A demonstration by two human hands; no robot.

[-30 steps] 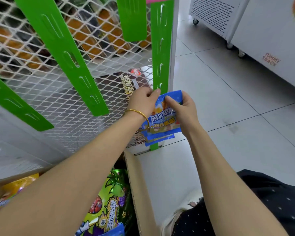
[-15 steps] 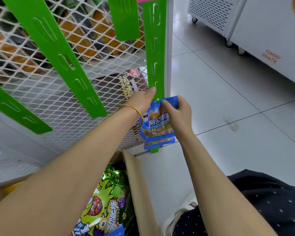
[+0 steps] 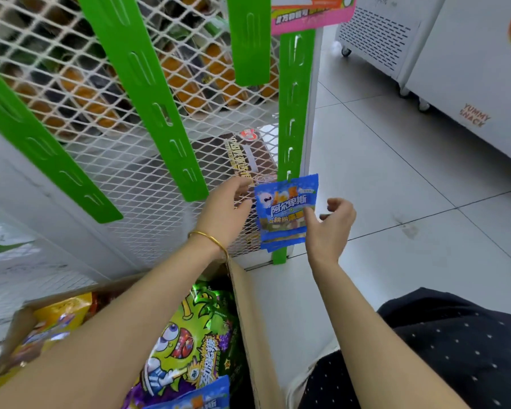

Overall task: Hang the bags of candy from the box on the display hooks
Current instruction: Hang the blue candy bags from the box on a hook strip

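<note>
A blue candy bag (image 3: 283,211) hangs near the bottom of the rightmost green hook strip (image 3: 294,107), with other blue bags behind it. My left hand (image 3: 227,208), wearing a gold bangle, is just left of the bag with fingers apart, holding nothing. My right hand (image 3: 331,222) is just right of it, fingers loosely curled, one fingertip near the bag's front, holding nothing. The cardboard box (image 3: 248,320) sits below, holding a green candy bag (image 3: 189,343), a yellow bag (image 3: 59,317) and a blue bag (image 3: 201,394).
Three more green hook strips (image 3: 148,93) hang on the white wire mesh rack (image 3: 71,84), all bare. A pink sign (image 3: 310,13) tops the rack. White freezer cabinets (image 3: 469,63) stand on the tiled floor (image 3: 396,184) at right. My dark dotted clothing (image 3: 455,349) fills the lower right.
Both hands let go of the blue bag, which now hangs on the strip. The hands have drawn slightly apart and the view has tilted up.
</note>
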